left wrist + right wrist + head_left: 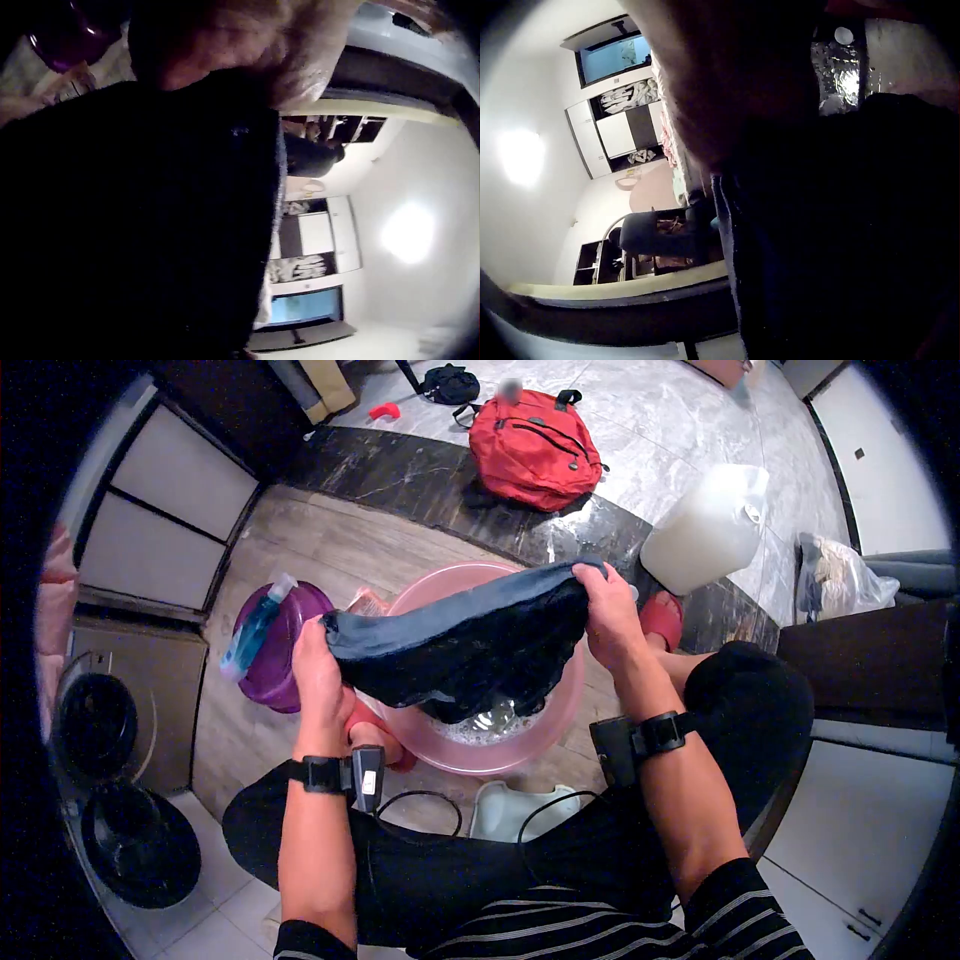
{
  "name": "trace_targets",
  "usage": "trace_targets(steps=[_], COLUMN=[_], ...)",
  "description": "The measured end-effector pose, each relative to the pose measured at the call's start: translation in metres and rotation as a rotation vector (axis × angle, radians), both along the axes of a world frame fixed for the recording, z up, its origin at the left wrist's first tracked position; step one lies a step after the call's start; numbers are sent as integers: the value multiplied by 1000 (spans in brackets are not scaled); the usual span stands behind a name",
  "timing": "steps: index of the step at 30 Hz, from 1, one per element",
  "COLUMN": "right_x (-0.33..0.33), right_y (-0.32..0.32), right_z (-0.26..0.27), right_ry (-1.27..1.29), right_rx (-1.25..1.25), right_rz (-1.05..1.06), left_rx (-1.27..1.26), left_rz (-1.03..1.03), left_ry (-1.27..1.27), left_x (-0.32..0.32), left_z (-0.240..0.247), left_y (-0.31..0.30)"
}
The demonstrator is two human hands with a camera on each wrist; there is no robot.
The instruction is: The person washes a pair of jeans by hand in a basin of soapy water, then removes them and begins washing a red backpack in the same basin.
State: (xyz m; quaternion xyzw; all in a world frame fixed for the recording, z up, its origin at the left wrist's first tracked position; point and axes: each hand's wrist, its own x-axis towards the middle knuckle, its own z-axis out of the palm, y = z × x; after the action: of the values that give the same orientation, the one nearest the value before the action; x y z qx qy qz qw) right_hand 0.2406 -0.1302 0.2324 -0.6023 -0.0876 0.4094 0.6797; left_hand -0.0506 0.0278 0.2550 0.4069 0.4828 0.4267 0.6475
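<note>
A dark garment (465,655) with a grey-blue band along its top hangs stretched between both hands in the head view. My left hand (318,670) grips its left corner, while my right hand (610,615) pinches the upper right corner. Below the cloth stands a pink basin (572,705) holding sudsy water (490,728). The garment's lower edge overlaps the water in this view. Dark fabric (135,225) fills much of the left wrist view under the left palm. In the right wrist view the fabric (847,240) hides the right fingertips.
Left of the pink basin, a bottle of blue liquid (254,635) leans across a purple basin (268,688). A white jug (705,532) and a red backpack (535,452) stand beyond. Near the person's legs are a pale plastic piece (515,810), cables and red slippers (663,622).
</note>
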Motion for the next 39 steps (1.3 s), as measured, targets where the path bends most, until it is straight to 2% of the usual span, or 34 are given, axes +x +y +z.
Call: trace_targets(steps=[3, 6, 9, 10, 11, 13, 15, 17, 20, 23, 25, 27, 28, 31, 32, 33, 35, 36, 39], right_x=[-4, -11, -19, -25, -28, -39, -59, -78, -110, -127, -121, -110, -105, -99, -99, -97, -90, -89, -92], right_y=[5, 8, 9, 9, 10, 10, 10, 14, 15, 17, 13, 11, 10, 14, 17, 16, 14, 14, 16], right_z=[11, 21, 4, 3, 2, 14, 24, 19, 18, 7, 18, 13, 10, -1, -13, -14, -11, 0, -3], right_ry=[124, 266, 346, 406, 420, 449, 418, 350, 204, 249, 154, 161, 164, 271, 206, 253, 343, 404, 497], right_rx=[102, 121, 121, 161, 154, 137, 159, 216, 134, 247, 130, 92, 76, 138, 92, 94, 101, 85, 121], right_rz=[-66, -67, -49, -89, -68, -37, 48, 151, 242, 220, 202, 292, 338, 245, 183, 174, 153, 207, 366], left_rx=[-177, -161, -253, -251, -352, -299, -272, -248, -211, -210, -246, -368, -397, 42, 18, 55, 27, 3, 27], left_rz=[65, 21, -136, -175, -283, -337, -297, -255, -178, -288, -396, -485, -509, -803, -762, -662, -289, -237, -297], left_ry=[-50, -156, -149, -43, -68, -25, -50, -117, -226, -325, -322, -386, -316, 175, 343, 375, 195, 144, -66], left_x=[13, 13, 2, 6, 9, 15, 18, 26, 51, 61, 61, 54, 54, 45, 41, 35, 28, 31, 43], left_z=[56, 85, 56, 48, 42, 23, -4, -9, 10, -5, 8, 6, 10, 9, 11, 13, -2, -9, -53], left_y=[-19, -33, -28, -31, -34, -45, -49, -54, -73, -101, -110, -104, -103, -80, -68, -56, -42, -40, -58])
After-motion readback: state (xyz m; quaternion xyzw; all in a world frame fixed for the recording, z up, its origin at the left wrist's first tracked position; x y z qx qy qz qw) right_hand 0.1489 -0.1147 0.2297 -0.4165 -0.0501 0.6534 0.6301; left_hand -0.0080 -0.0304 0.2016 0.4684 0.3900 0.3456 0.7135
